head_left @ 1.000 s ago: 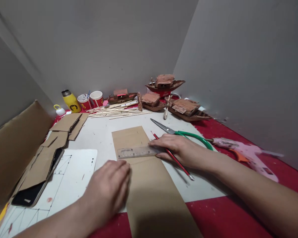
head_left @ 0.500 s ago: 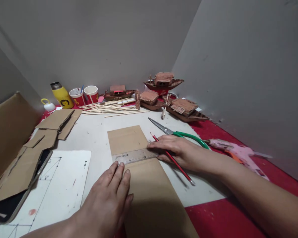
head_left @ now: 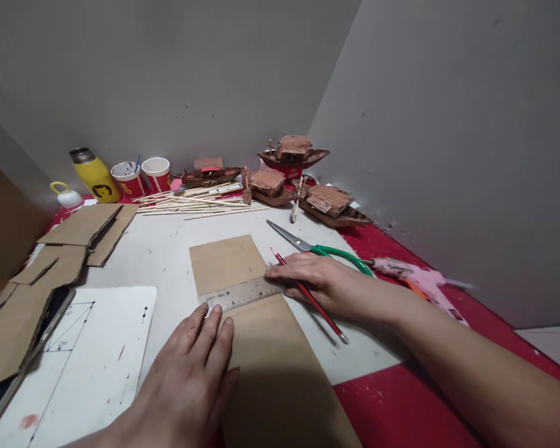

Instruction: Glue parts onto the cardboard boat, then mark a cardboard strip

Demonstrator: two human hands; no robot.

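Observation:
A clear ruler point(head_left: 242, 295) lies slantwise across a long piece of tan cardboard point(head_left: 270, 361). My left hand point(head_left: 186, 361) rests on the cardboard with fingers stretched out, their tips at the ruler's left end. At the other end, the fingers of my right hand point(head_left: 322, 283) press on the ruler. A red pencil point(head_left: 321, 312) is tucked in that same hand, tip pointing up and left. Just beyond it lie open-bladed scissors point(head_left: 303, 245) with green handles.
At left are cardboard pieces point(head_left: 56, 267) over a phone point(head_left: 51, 317), beside a drawn sheet point(head_left: 98, 354). Farther back stand a yellow bottle point(head_left: 96, 177), paper cups point(head_left: 156, 176), thin sticks point(head_left: 196, 202) and model boats point(head_left: 331, 205). A pink glue gun point(head_left: 420, 280) lies right.
The view has turned slightly to the right, so everything appears farther left. Both hands keep their places at the ruler, and the pencil stays in my right hand.

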